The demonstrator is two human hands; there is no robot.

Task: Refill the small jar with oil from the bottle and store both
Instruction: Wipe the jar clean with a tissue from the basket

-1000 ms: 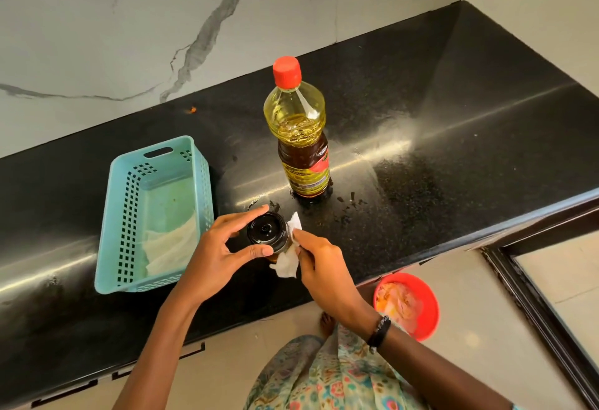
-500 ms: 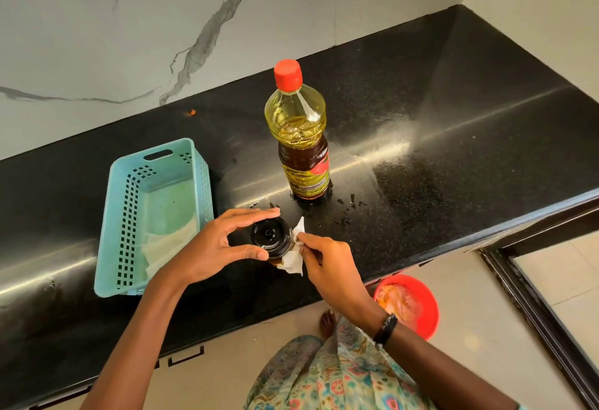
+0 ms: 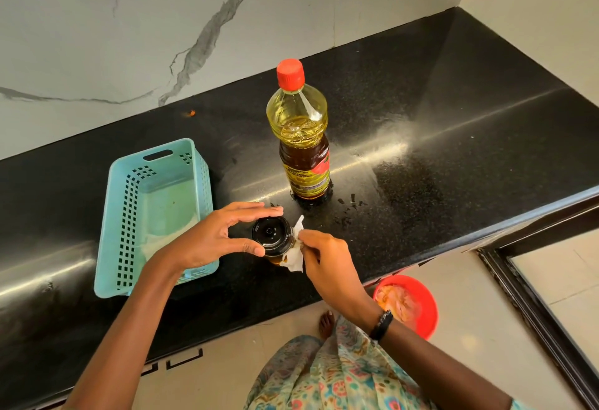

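Two hands at a capped jar point(image 3: 272, 238) of oil: left hand point(image 3: 207, 241) pinches its lid, right hand point(image 3: 327, 257) presses tissue point(image 3: 295, 255) against it; half-full bottle point(image 3: 301, 137) behind; basket point(image 3: 155, 215) holds paper.

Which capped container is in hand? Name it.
The small jar with the black lid, held by the left hand while the right hand presses a tissue to it. The red-capped bottle stands untouched behind.

My jar point(image 3: 274, 241) wears a black lid; the bottle point(image 3: 303, 144) — yellow oil, red cap. The basket point(image 3: 129, 215) is pale turquoise, the counter point(image 3: 453, 150) speckled black — white wall point(image 3: 97, 21) veined grey.
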